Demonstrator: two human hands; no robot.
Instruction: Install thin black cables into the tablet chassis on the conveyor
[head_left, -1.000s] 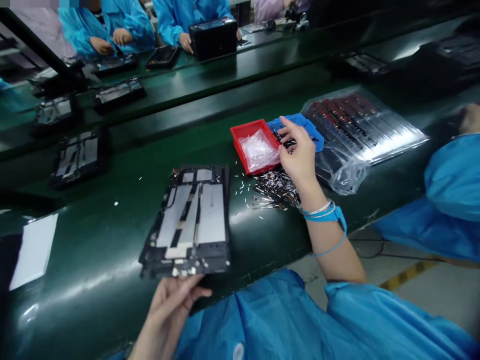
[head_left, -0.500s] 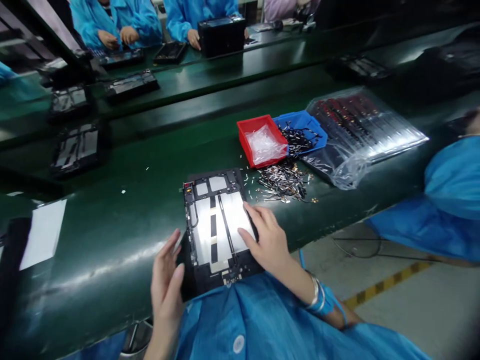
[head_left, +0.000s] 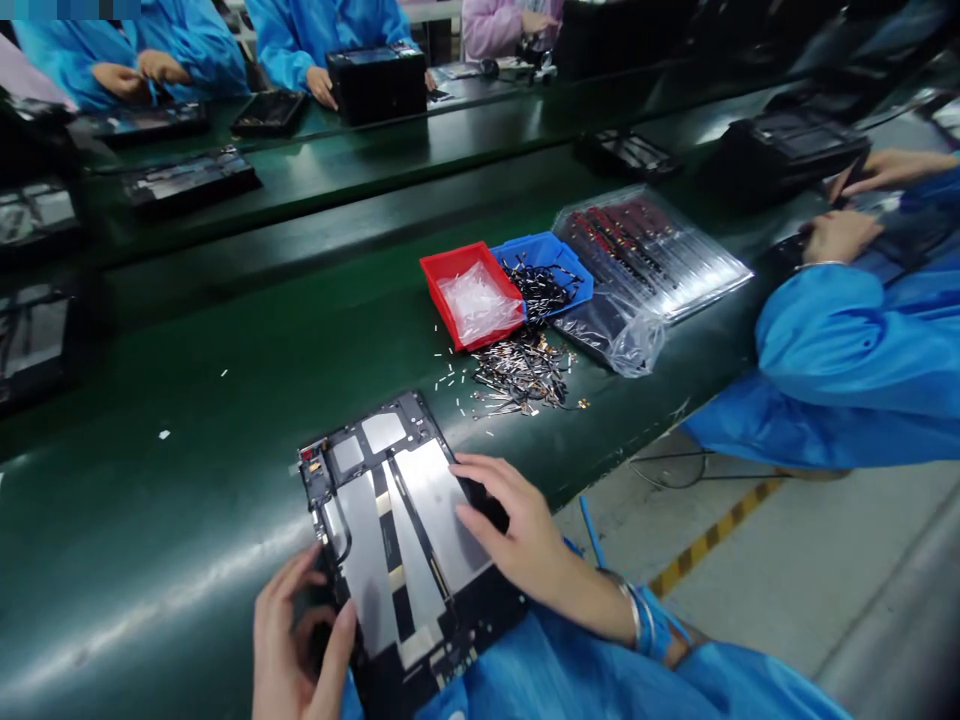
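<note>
The left hand (head_left: 296, 640) grips the left edge of a tablet frame (head_left: 397, 530), which overhangs the near edge of the green surface (head_left: 150, 500). The right hand (head_left: 532, 545) lies spread on the frame's right side, just short of a heap of small metal parts (head_left: 521, 375) farther away.

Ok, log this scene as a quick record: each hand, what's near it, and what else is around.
Left hand: holds the lower left edge of a black tablet frame
Right hand: lies open on the frame's right side, blue wrist strap on wrist
Nearby: pile of small parts on green line belt
Trays: red tray, clear plastic inside; blue tray, dark small parts inside
Rest: clear bag of red-and-black parts; co-worker's hands
</note>
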